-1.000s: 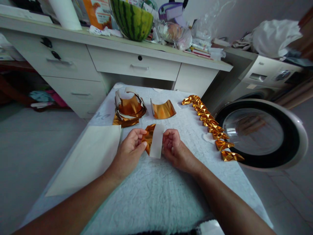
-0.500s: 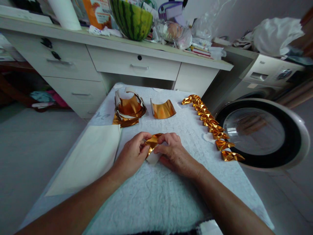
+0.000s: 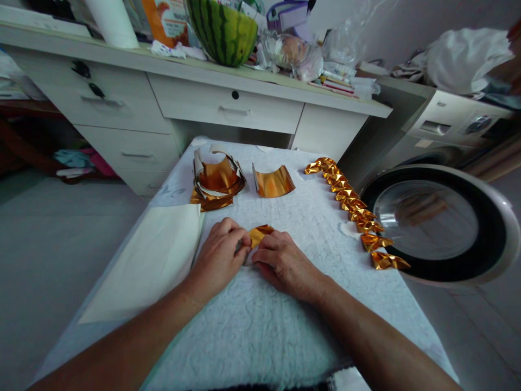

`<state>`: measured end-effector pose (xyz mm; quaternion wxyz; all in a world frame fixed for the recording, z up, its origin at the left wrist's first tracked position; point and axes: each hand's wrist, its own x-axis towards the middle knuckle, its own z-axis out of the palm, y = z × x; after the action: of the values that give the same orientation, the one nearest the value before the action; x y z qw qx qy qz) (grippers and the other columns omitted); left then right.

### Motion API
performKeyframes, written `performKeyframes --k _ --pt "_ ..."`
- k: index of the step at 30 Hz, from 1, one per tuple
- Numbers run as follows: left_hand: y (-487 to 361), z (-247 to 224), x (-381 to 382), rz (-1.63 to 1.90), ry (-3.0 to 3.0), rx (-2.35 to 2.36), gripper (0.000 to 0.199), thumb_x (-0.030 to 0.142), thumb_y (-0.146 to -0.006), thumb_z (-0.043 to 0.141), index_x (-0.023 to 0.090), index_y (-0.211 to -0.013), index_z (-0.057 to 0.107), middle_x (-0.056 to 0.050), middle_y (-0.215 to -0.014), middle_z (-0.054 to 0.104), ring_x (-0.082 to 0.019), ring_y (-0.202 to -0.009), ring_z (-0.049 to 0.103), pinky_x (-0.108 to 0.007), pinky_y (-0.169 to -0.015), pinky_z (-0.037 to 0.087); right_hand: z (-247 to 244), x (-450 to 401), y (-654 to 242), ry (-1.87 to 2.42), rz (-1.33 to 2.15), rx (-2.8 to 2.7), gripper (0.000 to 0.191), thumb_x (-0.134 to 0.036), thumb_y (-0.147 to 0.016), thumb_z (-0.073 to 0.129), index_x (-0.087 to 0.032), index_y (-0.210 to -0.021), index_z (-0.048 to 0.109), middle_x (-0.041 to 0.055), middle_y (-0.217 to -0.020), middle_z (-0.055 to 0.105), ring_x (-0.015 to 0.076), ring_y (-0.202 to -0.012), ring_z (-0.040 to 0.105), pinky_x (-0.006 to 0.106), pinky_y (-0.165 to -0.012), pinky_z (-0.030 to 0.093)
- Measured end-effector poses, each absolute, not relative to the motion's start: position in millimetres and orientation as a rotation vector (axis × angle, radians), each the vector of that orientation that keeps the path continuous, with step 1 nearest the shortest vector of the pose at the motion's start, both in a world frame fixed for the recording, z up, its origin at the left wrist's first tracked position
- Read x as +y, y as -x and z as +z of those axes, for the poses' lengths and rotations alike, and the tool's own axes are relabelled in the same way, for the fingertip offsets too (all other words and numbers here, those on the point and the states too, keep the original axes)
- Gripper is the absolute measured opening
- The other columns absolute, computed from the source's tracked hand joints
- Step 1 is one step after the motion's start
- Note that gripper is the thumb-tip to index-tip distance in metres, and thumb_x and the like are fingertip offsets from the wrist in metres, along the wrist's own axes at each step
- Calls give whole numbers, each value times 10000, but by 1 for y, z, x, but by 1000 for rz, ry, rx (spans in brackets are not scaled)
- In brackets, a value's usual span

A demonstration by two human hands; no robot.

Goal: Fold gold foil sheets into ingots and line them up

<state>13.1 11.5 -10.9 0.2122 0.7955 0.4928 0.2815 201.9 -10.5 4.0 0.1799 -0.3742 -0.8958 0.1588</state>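
Observation:
A sheet of gold foil paper [image 3: 259,234], partly folded, lies between my two hands at the middle of the table. My left hand [image 3: 225,247] pinches its left side, and my right hand [image 3: 280,256] closes on its right side; the fingers hide much of the paper. Beyond them sits a curled stack of gold foil sheets [image 3: 217,176], with a separate curved piece of gold foil [image 3: 273,182] beside it. Along the table's right side runs a row of folded gold foil ingot shapes [image 3: 349,202].
A cream sheet of paper [image 3: 146,260] lies left of my hands on the cloth-covered table [image 3: 252,331]. Behind stands a white desk with drawers [image 3: 228,111], bearing a cut watermelon [image 3: 223,32]. The open door of a washing machine [image 3: 499,217] is close on the right.
Both hands have pressed closer around the foil paper, and its pale lower flap is now mostly covered. The near end of the foil shows less. The other foil pieces have stayed put.

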Motion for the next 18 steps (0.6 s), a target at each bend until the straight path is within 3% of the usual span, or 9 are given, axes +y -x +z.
performKeyframes --k 6,18 --pt "-6 -2 16 462 -2244 1291 151 109 -830 527 203 -795 640 -22 -834 640 -205 -869 566 -346 -809 426 1 -12 -195 1069 462 -2498 82 -188 -874 566 -179 -837 638 44 -844 609 182 -821 523 331 -767 366" --pt "-2 5 16 378 -2223 1262 173 68 -800 516 195 -789 634 -17 -858 640 -203 -888 552 -344 -824 415 -1 -15 -184 1369 576 -2250 64 -145 -828 615 -171 -778 645 47 -890 567 189 -879 481 344 -803 362"
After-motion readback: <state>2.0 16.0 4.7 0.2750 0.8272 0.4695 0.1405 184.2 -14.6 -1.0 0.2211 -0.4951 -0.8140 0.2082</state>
